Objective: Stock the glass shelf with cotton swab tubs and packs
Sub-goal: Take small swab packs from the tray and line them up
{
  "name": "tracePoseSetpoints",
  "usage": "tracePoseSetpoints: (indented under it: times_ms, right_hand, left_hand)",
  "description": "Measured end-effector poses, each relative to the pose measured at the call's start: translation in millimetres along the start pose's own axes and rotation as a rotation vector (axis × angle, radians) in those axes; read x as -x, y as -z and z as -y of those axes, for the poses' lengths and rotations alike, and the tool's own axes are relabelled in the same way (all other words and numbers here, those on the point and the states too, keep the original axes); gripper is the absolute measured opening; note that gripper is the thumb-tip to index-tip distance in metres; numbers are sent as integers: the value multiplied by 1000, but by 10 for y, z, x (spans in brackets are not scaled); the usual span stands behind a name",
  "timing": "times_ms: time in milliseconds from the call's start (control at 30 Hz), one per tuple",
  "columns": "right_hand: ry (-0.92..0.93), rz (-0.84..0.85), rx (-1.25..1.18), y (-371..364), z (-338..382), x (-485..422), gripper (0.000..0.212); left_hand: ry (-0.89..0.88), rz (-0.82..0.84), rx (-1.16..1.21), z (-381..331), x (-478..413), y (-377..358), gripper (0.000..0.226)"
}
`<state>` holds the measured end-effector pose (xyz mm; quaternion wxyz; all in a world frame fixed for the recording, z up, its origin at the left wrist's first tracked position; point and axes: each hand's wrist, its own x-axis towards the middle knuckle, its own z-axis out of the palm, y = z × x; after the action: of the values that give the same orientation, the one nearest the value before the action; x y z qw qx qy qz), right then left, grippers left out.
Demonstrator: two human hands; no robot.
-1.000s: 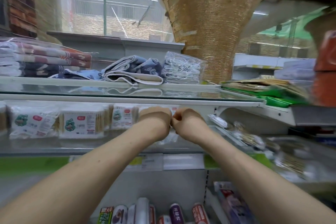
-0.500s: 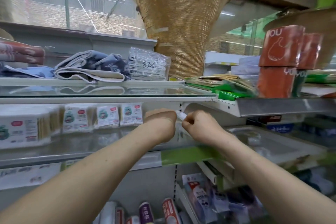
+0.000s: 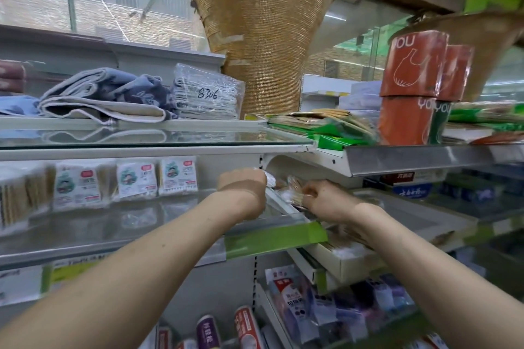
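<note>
Shop shelving fills my head view: a glass shelf (image 3: pixel 141 224) with a green price strip (image 3: pixel 275 238) carries a row of flat, clear cotton swab packs (image 3: pixel 136 180) standing upright at its left. My left hand (image 3: pixel 241 187) is curled at the shelf's right end, fingers hidden, so I cannot tell what it holds. Just beside it, my right hand (image 3: pixel 323 201) pinches a crinkly clear swab pack (image 3: pixel 292 194) over the shelf's corner.

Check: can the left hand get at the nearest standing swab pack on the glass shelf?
Probably yes. The left hand is at that shelf's level, below the upper glass, and the nearest swab pack stands to its left with only bare glass shelf between. The hand looks curled, perhaps occupied.
</note>
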<state>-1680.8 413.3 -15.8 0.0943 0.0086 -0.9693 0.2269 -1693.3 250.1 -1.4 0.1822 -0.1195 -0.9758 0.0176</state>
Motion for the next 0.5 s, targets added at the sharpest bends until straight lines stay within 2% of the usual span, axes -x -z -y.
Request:
tracePoseSetpoints:
  times_ms: [167, 300, 500]
  right_hand:
    - [6, 73, -32, 6, 48, -12, 14]
    - [4, 129, -85, 36, 27, 5, 28]
    - [-37, 35, -85, -11, -78, -61, 27]
  left_hand:
    - [9, 15, 11, 56, 16, -2, 13]
    - [20, 10, 13, 129, 60, 15, 9]
    - [30, 17, -29, 235, 100, 46, 13]
